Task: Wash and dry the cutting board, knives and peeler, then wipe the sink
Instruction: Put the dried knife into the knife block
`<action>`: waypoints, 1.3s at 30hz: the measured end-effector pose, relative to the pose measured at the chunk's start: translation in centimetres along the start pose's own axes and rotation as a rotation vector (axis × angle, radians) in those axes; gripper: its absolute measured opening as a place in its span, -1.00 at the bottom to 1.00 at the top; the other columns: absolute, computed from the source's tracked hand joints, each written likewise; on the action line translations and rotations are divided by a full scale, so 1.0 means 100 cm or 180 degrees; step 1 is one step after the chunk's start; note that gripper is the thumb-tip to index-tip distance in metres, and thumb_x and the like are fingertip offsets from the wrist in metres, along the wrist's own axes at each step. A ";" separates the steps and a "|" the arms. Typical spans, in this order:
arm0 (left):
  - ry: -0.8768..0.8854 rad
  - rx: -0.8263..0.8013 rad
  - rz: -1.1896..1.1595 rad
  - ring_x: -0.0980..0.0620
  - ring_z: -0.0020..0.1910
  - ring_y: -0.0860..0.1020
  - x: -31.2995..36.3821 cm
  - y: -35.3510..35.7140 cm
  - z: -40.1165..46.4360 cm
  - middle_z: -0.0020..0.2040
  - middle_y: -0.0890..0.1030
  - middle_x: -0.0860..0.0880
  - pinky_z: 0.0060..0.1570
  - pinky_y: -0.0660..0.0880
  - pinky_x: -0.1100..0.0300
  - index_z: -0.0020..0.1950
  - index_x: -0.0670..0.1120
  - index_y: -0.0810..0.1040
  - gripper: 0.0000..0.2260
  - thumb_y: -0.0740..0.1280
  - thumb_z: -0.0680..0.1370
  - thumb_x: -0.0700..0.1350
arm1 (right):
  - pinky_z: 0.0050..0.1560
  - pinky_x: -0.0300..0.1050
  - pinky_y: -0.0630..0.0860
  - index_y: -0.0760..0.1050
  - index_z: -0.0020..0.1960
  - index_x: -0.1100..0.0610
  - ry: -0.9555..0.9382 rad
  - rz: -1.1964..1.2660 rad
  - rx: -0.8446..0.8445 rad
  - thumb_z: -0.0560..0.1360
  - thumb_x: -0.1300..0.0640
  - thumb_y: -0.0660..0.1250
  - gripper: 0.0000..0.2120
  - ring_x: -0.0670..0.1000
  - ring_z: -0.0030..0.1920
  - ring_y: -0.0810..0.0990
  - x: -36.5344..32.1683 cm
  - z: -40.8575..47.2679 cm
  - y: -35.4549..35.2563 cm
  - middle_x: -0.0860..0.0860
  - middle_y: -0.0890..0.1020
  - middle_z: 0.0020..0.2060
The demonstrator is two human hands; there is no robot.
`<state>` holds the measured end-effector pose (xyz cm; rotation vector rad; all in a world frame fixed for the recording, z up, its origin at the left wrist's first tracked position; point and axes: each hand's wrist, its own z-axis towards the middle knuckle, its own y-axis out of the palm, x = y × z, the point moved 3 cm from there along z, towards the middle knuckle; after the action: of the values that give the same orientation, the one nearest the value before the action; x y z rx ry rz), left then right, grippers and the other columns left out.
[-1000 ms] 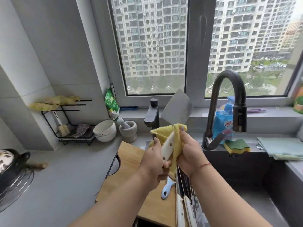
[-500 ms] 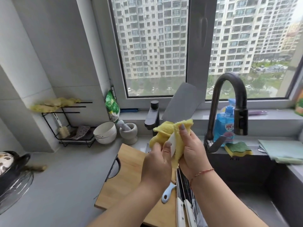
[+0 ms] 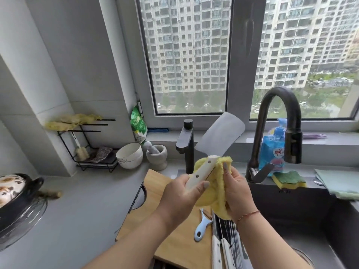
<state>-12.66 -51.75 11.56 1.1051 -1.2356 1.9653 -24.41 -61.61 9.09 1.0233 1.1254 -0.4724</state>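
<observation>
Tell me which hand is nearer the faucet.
Right. The right hand, gripping the yellow cloth, is just left of the faucet base. The left hand, gripping the cleaver handle, is farther left, beyond the cloth.

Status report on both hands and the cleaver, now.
Left hand grips white-handled steel cleaver, blade up. Right hand holds fluffy yellow cloth against handle. Nothing in the way.

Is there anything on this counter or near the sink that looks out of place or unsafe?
Nothing looks spilled or damaged. One thing stands out: the cutting board juts over the sink edge, with the peeler lying on it beside the knife handles.
</observation>
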 end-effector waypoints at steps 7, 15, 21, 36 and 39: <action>-0.0400 0.0095 -0.0298 0.14 -0.54 0.31 -0.001 -0.010 0.004 -0.53 0.38 0.11 -0.46 0.25 0.18 -0.28 -0.03 0.43 -0.61 0.36 0.40 0.28 | 0.06 0.03 0.55 0.51 -0.02 0.08 0.0719 -0.3107 -0.0331 0.56 -0.05 0.26 -0.80 0.04 -0.07 0.60 0.066 0.011 -0.008 0.02 0.63 -0.12; -0.0652 0.0228 -0.1452 0.11 -0.62 0.16 0.018 -0.007 -0.010 -0.52 0.26 -0.02 -0.62 0.11 0.34 -0.24 -0.11 0.38 -0.67 0.34 0.49 0.12 | -0.26 -0.17 0.41 0.29 0.09 -0.01 -0.2020 -0.3079 0.1023 0.40 0.08 0.49 -0.58 -0.02 -0.24 0.51 -0.002 -0.001 0.020 -0.10 0.47 -0.25; -0.0303 0.0620 -0.1612 0.07 -0.65 0.16 0.046 -0.017 -0.020 -0.52 0.25 -0.08 -0.64 0.10 0.36 -0.25 -0.14 0.39 -0.62 0.17 0.47 0.18 | -0.27 -0.19 0.43 0.41 0.21 0.04 -0.4311 -0.3196 0.0596 0.40 0.11 0.43 -0.59 -0.02 -0.25 0.53 -0.035 0.005 0.067 0.03 0.61 -0.24; -0.0231 0.0875 -0.0271 0.09 -0.59 0.33 0.040 -0.153 -0.107 -0.53 0.38 -0.03 -0.50 0.28 0.25 -0.38 -0.14 0.37 -0.44 0.04 0.61 0.25 | -0.52 -0.24 0.32 0.49 0.06 -0.01 -0.4909 -0.3742 -0.0160 0.40 0.09 0.29 -0.77 0.06 -0.46 0.49 -0.017 -0.032 0.216 0.01 0.51 -0.38; -0.0181 0.1266 0.0138 0.08 -0.53 0.39 0.028 -0.208 -0.140 -0.53 0.43 0.01 -0.39 0.34 0.15 -0.41 -0.03 0.38 -0.45 -0.03 0.59 0.29 | -0.49 -0.14 0.47 0.42 0.08 -0.03 -0.4360 -0.3266 -0.0621 0.32 0.15 0.42 -0.63 0.08 -0.42 0.53 0.002 -0.049 0.268 0.03 0.55 -0.33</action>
<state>-2.40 -30.27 19.96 1.3400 -0.9221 2.2906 -6.46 -44.24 20.09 -0.2602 0.2956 -1.5298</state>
